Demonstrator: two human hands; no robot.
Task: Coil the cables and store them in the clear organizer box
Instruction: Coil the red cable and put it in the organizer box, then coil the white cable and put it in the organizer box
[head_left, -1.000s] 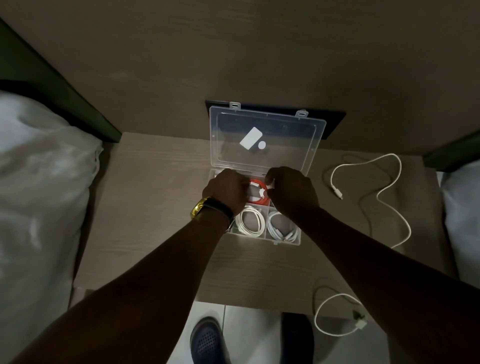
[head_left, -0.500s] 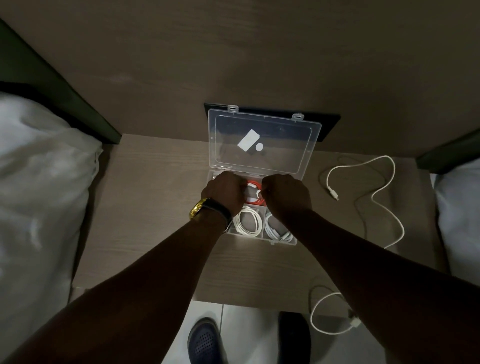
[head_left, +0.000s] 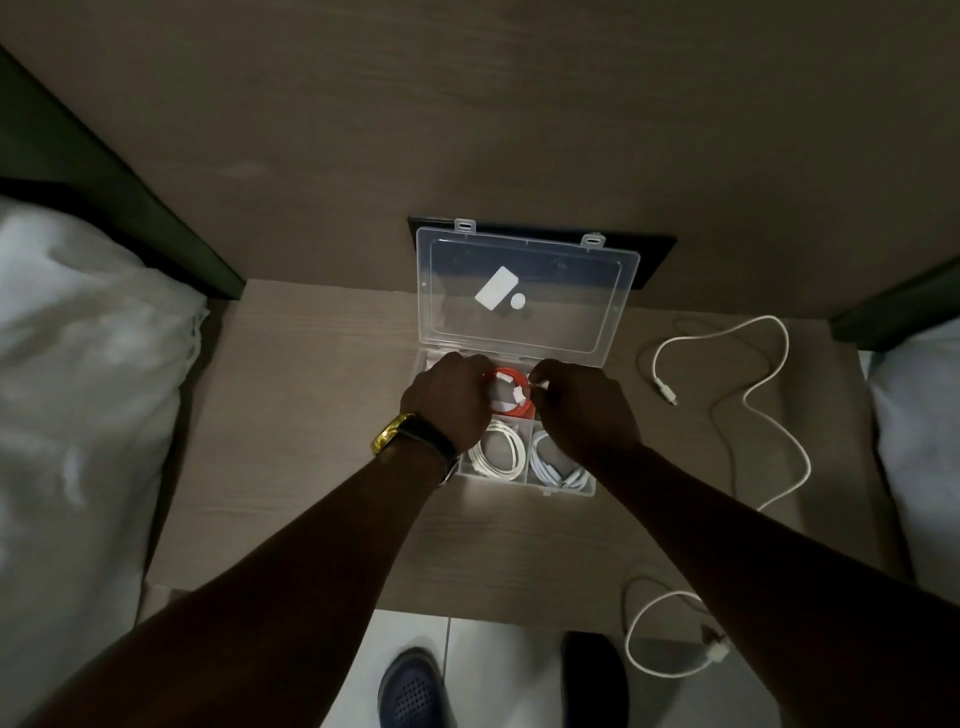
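Note:
A clear organizer box (head_left: 566, 491) stands open on the wooden table, its lid (head_left: 524, 291) leaning back against the wall. A coiled red cable (head_left: 511, 395) with white plugs lies in a far compartment. My left hand (head_left: 452, 400) and my right hand (head_left: 582, 410) press on this coil from either side, fingers curled on it. Two coiled white cables (head_left: 496, 449) (head_left: 553, 467) fill the near compartments. A loose white cable (head_left: 748, 395) snakes over the table to the right, and its end (head_left: 670, 639) hangs past the front edge.
White bedding (head_left: 78, 415) lies at the left and another white pillow (head_left: 919, 431) at the right. A dark panel (head_left: 649, 260) sits on the wall behind the lid. Below the table edge is a tiled floor with a blue shoe (head_left: 410, 691).
Both hands stay on the red coil in the box. My right hand's fingers have shifted slightly, showing more of the red cable between the hands.

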